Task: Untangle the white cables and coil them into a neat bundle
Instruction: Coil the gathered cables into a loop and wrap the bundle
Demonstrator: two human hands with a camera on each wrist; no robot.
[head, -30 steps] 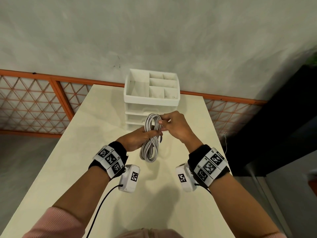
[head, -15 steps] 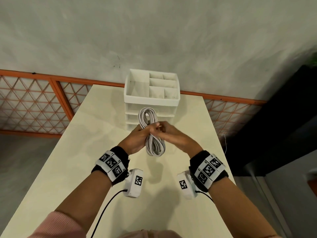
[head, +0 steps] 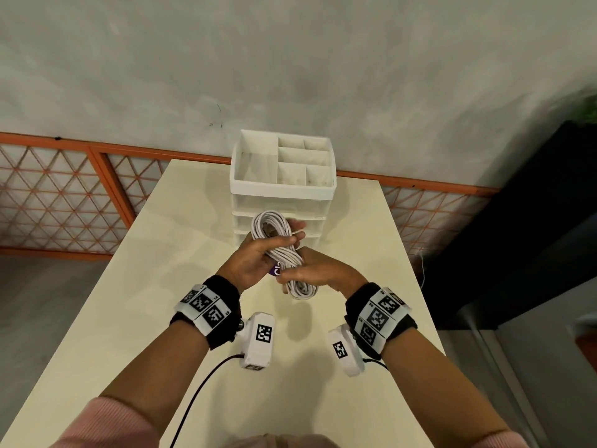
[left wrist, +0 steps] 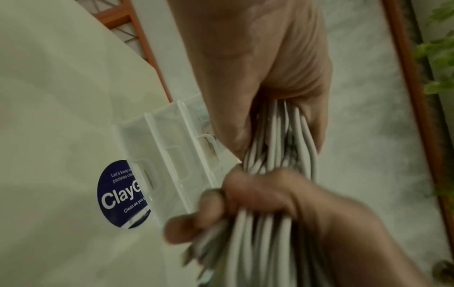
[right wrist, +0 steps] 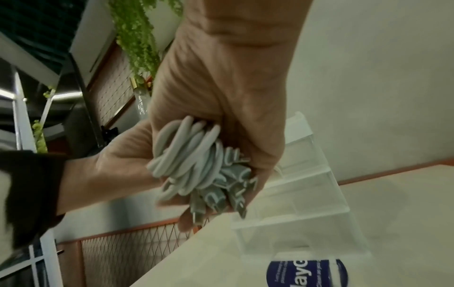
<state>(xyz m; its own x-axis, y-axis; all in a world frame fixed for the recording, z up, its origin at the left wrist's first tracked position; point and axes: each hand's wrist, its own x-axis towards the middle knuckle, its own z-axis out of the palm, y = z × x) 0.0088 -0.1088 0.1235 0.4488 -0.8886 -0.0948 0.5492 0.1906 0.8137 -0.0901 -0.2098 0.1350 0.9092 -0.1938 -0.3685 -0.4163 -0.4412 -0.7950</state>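
Now right hand (head: 318, 274) grips the cable bundle (head: 281, 247) lower, beneath left hand (head: 255, 258).

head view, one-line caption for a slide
Both hands, left and right, grip a coiled white cable bundle above a cream table.

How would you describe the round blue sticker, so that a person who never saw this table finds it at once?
Start at the cream table and find the white drawer organizer at its far end. The sticker lies flat on the tabletop against the foot of the organizer, below the two hands holding the white cables. It is the only dark, printed thing there: a navy disc with white lettering.
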